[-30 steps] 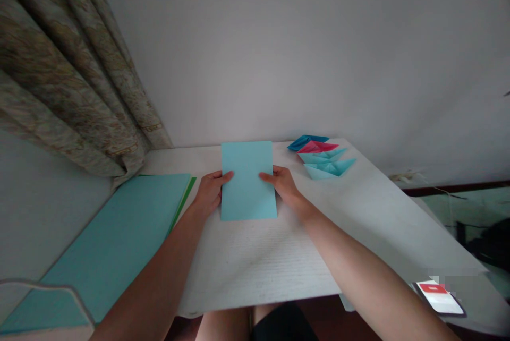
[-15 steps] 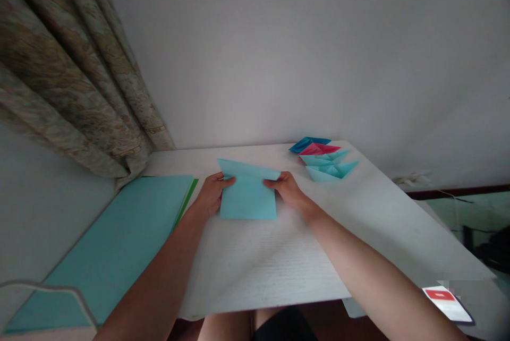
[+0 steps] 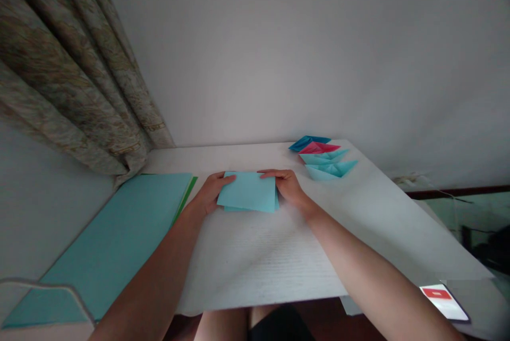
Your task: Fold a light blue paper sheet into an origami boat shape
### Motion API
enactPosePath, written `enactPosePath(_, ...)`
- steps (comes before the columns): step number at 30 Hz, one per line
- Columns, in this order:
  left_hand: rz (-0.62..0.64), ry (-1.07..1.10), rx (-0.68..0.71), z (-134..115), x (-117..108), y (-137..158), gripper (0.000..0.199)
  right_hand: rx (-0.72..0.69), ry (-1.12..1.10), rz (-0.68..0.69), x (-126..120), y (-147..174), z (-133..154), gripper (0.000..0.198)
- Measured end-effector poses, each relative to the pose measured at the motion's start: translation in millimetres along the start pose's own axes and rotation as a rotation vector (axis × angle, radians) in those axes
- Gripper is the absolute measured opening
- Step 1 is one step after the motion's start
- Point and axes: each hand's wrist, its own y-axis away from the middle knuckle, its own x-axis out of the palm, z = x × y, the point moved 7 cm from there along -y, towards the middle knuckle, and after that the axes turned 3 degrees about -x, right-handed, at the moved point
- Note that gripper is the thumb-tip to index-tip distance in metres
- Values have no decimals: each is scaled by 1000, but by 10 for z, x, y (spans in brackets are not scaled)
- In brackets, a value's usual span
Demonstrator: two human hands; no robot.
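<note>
Large blue sheets (image 3: 115, 240) are stacked at left. The left edge of a folded light-blue paper (image 3: 247, 192) is grasped by the left hand (image 3: 210, 192), over the tabletop (image 3: 263, 266); lower edges are misaligned. Its upper right corner is gripped by the right hand (image 3: 289, 185). Four paper boats (image 3: 330, 172) are grouped beyond; a phone (image 3: 446, 303) is noted far right.

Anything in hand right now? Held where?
The folded light-blue paper: left hand at its upper left corner, right hand at its upper right corner.
</note>
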Motion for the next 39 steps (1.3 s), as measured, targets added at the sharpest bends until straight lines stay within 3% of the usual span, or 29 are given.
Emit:
enactPosePath(4,-28,118,62,-31,10,3,26,111,-114,-106,-74,5,-62,44)
enactPosePath(9,-64,150,136,-53,-13,-29,24,253,-240,-151,-69,28,-124,51)
enactPosePath(13,-70,122,145,-39,-14,-47,26,175,-23,-146,-60,21,-59,58)
enactPosePath(17,-52,122,107,-9,15,-50,22,122,18,-181,-82,13,-37,53)
enactPosePath(26,276,98,-234,168,228,104,41,72,-86,-307,-187,3,-23,56)
enactPosePath(28,301,75,-278,197,236,144,44,50,-77,-318,-196,7,-1,55)
enactPosePath(34,351,-42,-166,177,261,163,36,23,0,-236,-137,6,26,61)
enactPosePath(39,349,-47,-175,185,251,138,44,30,-23,-210,-118,3,7,73)
